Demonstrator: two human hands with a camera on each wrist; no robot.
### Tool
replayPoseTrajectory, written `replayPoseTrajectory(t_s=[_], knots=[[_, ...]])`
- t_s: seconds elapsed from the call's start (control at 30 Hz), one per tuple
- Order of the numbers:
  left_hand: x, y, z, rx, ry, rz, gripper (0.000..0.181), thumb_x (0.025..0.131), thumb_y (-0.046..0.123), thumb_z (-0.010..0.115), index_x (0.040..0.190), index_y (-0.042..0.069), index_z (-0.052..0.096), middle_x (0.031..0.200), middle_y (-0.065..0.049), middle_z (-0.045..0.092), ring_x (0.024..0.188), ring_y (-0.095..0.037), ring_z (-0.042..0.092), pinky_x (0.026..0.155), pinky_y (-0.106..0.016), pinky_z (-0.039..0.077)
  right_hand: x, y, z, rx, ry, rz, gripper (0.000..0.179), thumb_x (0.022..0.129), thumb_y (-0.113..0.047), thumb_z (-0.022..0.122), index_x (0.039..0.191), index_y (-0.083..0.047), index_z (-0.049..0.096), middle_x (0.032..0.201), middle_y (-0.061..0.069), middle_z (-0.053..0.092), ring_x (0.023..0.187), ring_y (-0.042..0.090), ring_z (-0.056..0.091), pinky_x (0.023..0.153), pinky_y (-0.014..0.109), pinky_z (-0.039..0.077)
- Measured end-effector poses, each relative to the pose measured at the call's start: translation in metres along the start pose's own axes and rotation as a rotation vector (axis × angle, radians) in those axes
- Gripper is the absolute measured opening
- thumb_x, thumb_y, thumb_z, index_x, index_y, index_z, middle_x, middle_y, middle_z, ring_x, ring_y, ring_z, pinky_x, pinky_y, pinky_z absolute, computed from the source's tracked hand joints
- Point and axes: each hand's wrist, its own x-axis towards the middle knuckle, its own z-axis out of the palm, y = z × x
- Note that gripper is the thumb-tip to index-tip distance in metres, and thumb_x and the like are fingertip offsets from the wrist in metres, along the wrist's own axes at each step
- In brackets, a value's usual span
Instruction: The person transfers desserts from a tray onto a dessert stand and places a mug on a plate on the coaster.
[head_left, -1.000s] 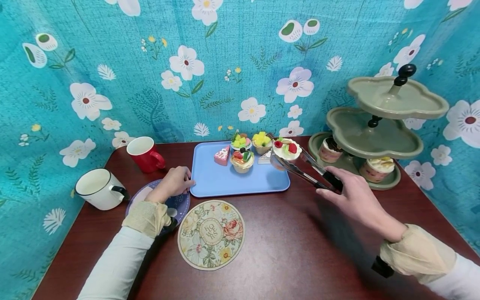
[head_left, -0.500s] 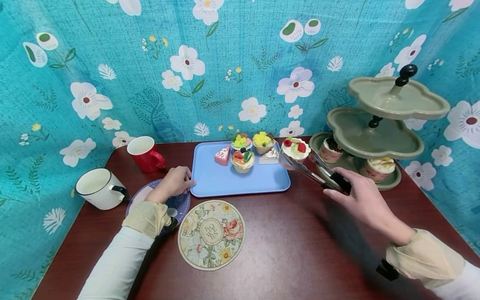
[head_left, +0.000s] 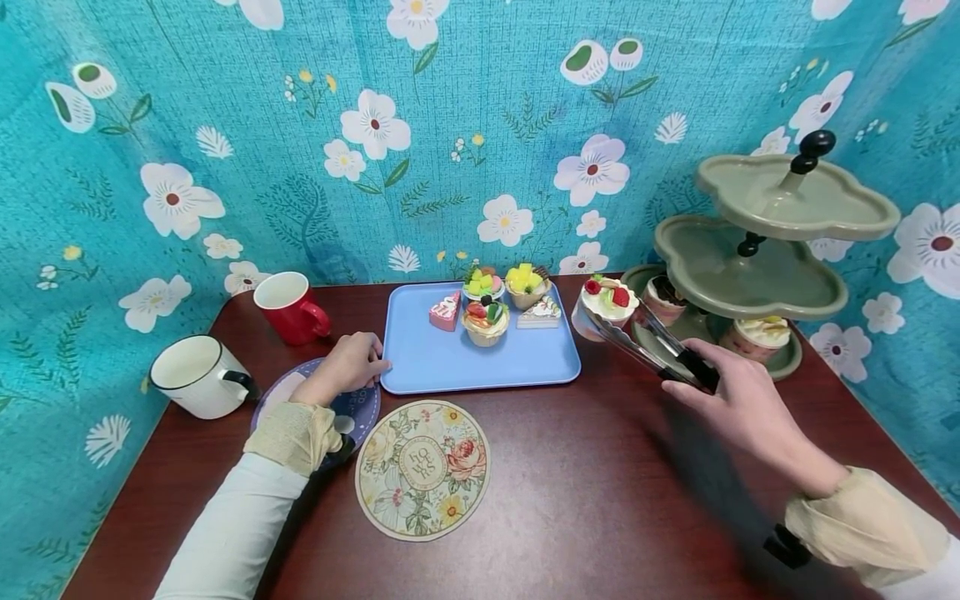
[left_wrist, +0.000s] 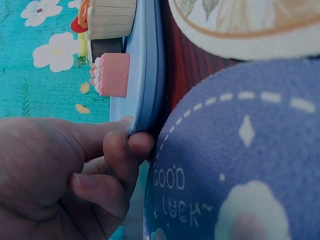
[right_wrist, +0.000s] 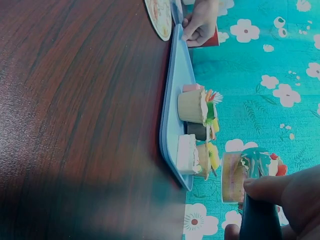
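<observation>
My left hand [head_left: 348, 364] pinches the left rim of a blue tray [head_left: 450, 371]; the left wrist view shows thumb and fingertips at the tray's rim [left_wrist: 146, 107]. In my right hand [head_left: 753, 412] I grip black-handled metal tongs [head_left: 699, 368]. Their tips hold a clear dessert cup [head_left: 609, 302] topped with cream and red berries, raised just right of the tray. On the tray sit a pink cake slice [head_left: 445, 312], a white cake slice [head_left: 539, 313], a fruit cupcake [head_left: 484, 323] and two more fruit-topped treats behind it.
A green three-tier stand [head_left: 757, 271] rises at the right, with two dessert cups on its bottom tier, one of them yellow-topped [head_left: 756, 337]. At left are a red mug [head_left: 291, 310] and a white mug [head_left: 197, 379]. A floral round mat [head_left: 422, 471] lies before the tray, a purple mat [head_left: 363, 411] beneath my left arm.
The right hand has carried the tongs and the berry-topped dessert cup rightward, from over the tray's right end to beside the stand. My left hand stays at the tray rim.
</observation>
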Motion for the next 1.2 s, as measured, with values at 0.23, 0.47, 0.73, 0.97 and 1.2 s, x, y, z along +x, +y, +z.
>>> replayPoseTrajectory(t_s=[0.23, 0.47, 0.73, 0.97, 1.2], knots=[[0.0, 0.0, 0.002, -0.004, 0.0, -0.008, 0.017, 0.096, 0.015, 0.064, 0.101, 0.0, 0.059, 0.076, -0.01, 0.067, 0.062, -0.015, 0.062, 0.064, -0.027, 0.053, -0.004, 0.009, -0.002, -0.015, -0.023, 0.046, 0.055, 0.083, -0.029, 0.079, 0.128, -0.005, 0.059, 0.099, 0.021, 0.07, 0.078, 0.028, 0.06, 0.068, 0.041, 0.042], [0.001, 0.001, 0.001, 0.003, 0.006, 0.003, 0.016, 0.096, 0.015, 0.064, 0.1, 0.0, 0.06, 0.076, -0.011, 0.067, 0.062, -0.016, 0.063, 0.061, -0.026, 0.053, -0.006, 0.016, -0.007, -0.024, -0.059, 0.073, 0.056, 0.084, -0.032, 0.078, 0.129, -0.006, 0.058, 0.084, 0.013, 0.067, 0.065, 0.018, 0.051, 0.062, 0.033, 0.038], [0.002, 0.001, 0.001, -0.003, 0.002, -0.006, 0.016, 0.096, 0.015, 0.064, 0.1, 0.0, 0.059, 0.077, -0.011, 0.067, 0.062, -0.016, 0.063, 0.061, -0.026, 0.052, -0.009, 0.023, -0.009, -0.032, -0.075, 0.114, 0.059, 0.085, -0.034, 0.077, 0.132, -0.004, 0.056, 0.078, 0.013, 0.065, 0.068, 0.021, 0.055, 0.067, 0.04, 0.042], [0.001, -0.001, 0.001, 0.01, 0.01, 0.007, 0.015, 0.096, 0.014, 0.064, 0.098, 0.0, 0.059, 0.075, -0.01, 0.067, 0.061, -0.015, 0.063, 0.061, -0.026, 0.052, -0.01, 0.031, -0.008, -0.021, -0.071, 0.125, 0.059, 0.085, -0.034, 0.077, 0.13, -0.001, 0.056, 0.114, 0.03, 0.065, 0.092, 0.042, 0.063, 0.074, 0.054, 0.044], [0.002, -0.002, 0.001, 0.006, 0.003, -0.005, 0.016, 0.096, 0.015, 0.064, 0.099, 0.0, 0.059, 0.076, -0.011, 0.067, 0.062, -0.015, 0.062, 0.062, -0.026, 0.052, -0.011, 0.036, -0.008, -0.034, -0.07, 0.131, 0.059, 0.085, -0.034, 0.077, 0.129, 0.0, 0.057, 0.109, 0.029, 0.066, 0.08, 0.034, 0.061, 0.07, 0.05, 0.043]])
